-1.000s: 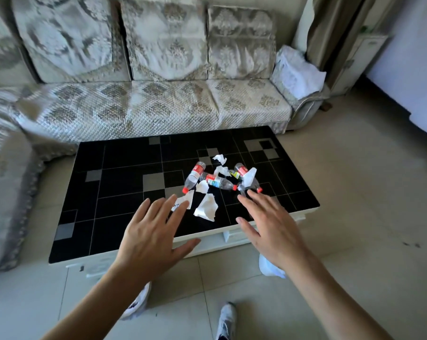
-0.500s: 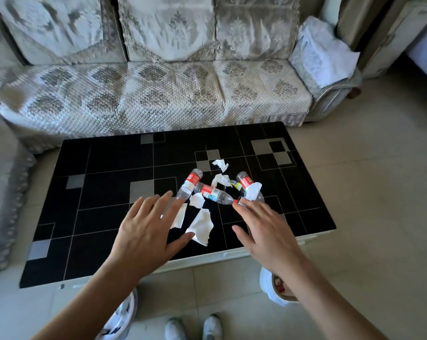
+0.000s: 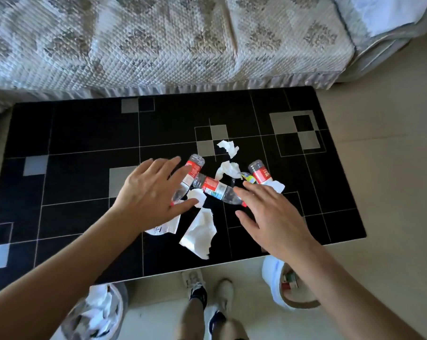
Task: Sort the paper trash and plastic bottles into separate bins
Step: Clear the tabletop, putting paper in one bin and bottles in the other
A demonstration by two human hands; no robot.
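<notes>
Three clear plastic bottles with red labels lie on the black tiled table (image 3: 72, 133): a left bottle (image 3: 192, 169), a middle bottle (image 3: 216, 190) and a right bottle (image 3: 260, 173). Several crumpled white paper scraps lie among them, the largest (image 3: 200, 231) near the front edge. My left hand (image 3: 151, 195) hovers open, fingers spread, over the left bottle's lower end. My right hand (image 3: 271, 214) is open too, fingertips close to the middle bottle's cap end. Neither hand holds anything.
On the floor under the table's front edge stand a bin with white paper (image 3: 102, 312) at the left and a woven basket with a white liner (image 3: 293, 303) at the right. My feet (image 3: 207, 290) stand between them. A quilted sofa (image 3: 158, 40) runs behind the table.
Both hands have moved forward over the pile; the left now covers the left bottle's end. The camera has tilted further down and closer, showing both bins and my feet.
</notes>
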